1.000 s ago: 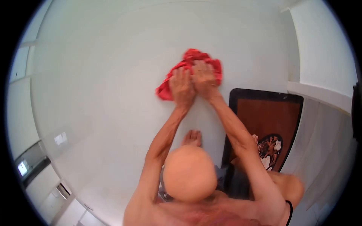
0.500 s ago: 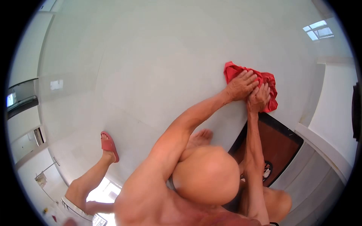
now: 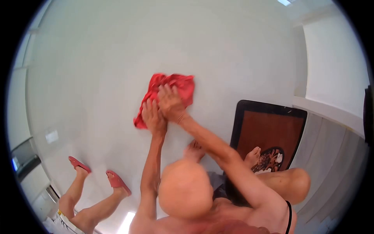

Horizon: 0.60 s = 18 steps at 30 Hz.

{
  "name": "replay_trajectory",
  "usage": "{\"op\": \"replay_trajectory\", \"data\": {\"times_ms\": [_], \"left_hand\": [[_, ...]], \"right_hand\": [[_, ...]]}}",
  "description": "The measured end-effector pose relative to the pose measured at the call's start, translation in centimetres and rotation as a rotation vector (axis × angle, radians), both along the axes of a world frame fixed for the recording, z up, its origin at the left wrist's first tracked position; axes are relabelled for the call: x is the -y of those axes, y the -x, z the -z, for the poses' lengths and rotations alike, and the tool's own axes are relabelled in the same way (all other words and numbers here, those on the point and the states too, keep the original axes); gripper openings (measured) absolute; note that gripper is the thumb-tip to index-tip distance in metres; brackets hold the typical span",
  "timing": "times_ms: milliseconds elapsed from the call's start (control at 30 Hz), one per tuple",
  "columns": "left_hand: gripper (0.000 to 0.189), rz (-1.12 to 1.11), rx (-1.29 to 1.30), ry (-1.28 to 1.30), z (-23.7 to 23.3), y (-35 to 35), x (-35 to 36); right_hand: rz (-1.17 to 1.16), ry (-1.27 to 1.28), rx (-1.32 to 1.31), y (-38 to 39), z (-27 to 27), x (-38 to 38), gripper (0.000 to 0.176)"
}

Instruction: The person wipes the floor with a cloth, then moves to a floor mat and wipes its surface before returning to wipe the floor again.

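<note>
A crumpled red cloth (image 3: 183, 86) lies on the pale, glossy floor (image 3: 117, 50). Both of my hands press down on it from above. My left hand (image 3: 154, 117) rests on its lower left part with the fingers stretched out. Beside it and slightly farther forward, my right hand (image 3: 171, 102) lies flat on the middle of the cloth, fingers extended. The two hands touch or nearly touch near the wrists. The cloth under my palms is hidden.
A brown mat (image 3: 269, 124) with a black border and floral pattern lies at the right, under my foot (image 3: 253, 156). Another person in red slippers (image 3: 117, 181) stands at the lower left. A white wall base (image 3: 331, 113) runs along the right.
Both hands and the red cloth have moved left across the floor, away from the mat's side. My view has shifted too. Both of the other person's slippers now show.
</note>
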<state>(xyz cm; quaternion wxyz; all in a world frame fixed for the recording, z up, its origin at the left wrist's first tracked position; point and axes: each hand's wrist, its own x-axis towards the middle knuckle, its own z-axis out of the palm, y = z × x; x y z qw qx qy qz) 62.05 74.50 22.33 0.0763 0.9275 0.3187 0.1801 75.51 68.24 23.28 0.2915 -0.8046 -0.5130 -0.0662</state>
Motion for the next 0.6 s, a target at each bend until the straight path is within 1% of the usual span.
{"op": "replay_trajectory", "data": {"times_ms": [33, 133, 167, 267, 333, 400, 433, 533, 600], "left_hand": [[0.048, -0.004, -0.013, 0.025, 0.4, 1.8, 0.5], [0.048, -0.116, -0.060, -0.011, -0.9, 0.3, 3.6], [0.048, -0.101, -0.062, 0.012, -1.0, -0.5, 3.8], [0.048, 0.038, -0.006, -0.006, -0.3, -5.6, 5.1], [0.047, 0.135, 0.044, 0.040, 0.0, -11.5, 6.7], [0.046, 0.246, 0.096, 0.098, 0.4, -17.7, 9.3], [0.046, 0.295, 0.104, 0.091, 0.8, -19.9, 10.2], [0.045, 0.451, 0.138, 0.106, 1.5, -24.9, 13.6], [0.044, 0.553, 0.177, 0.136, 0.7, -27.1, 15.2]], "right_hand": [[-0.032, 0.007, 0.004, 1.1, 0.3, 0.5, 0.047], [-0.098, -0.001, -0.021, 0.7, -0.1, 2.8, 0.049], [-0.087, 0.017, -0.025, 0.2, -0.3, 3.3, 0.052], [0.025, 0.050, -0.004, -4.0, 0.8, 5.7, 0.052], [0.114, 0.063, 0.020, -7.8, 1.6, 8.4, 0.051], [0.285, 0.155, 0.030, -13.5, 1.9, 12.6, 0.047], [0.328, 0.168, 0.039, -15.3, 1.9, 14.0, 0.048], [0.471, 0.227, 0.101, -18.7, 1.8, 18.7, 0.047], [0.568, 0.264, 0.194, -20.0, 1.2, 21.2, 0.045]]}}
